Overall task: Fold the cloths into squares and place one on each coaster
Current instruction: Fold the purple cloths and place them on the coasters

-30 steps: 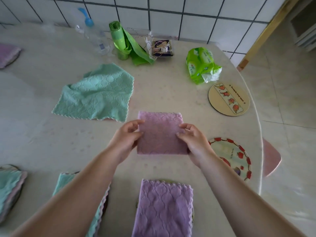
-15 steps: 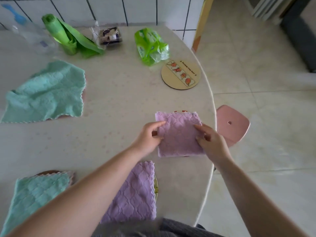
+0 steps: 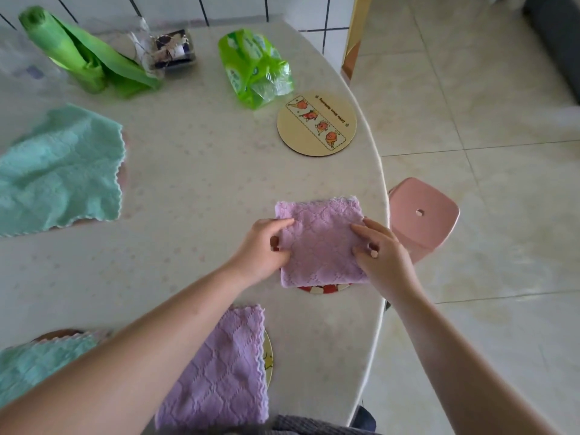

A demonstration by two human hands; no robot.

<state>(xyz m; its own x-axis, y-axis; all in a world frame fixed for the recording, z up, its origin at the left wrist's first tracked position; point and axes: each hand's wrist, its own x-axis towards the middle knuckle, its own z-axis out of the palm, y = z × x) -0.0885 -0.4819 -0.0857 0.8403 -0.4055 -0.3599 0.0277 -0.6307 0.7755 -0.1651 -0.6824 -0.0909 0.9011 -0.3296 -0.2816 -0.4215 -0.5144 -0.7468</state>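
Counter-wide, three coasters are covered; my hands pinch the purple square; the two-o'clock coaster stays bare.

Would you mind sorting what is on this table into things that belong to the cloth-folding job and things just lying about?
Belongs to the job:
folded purple cloth, held by left hand and right hand
red-rimmed coaster beneath it
bare fruit-print coaster
unfolded green cloth
near purple cloth

Lying about:
green bag roll
green packet
pink stool
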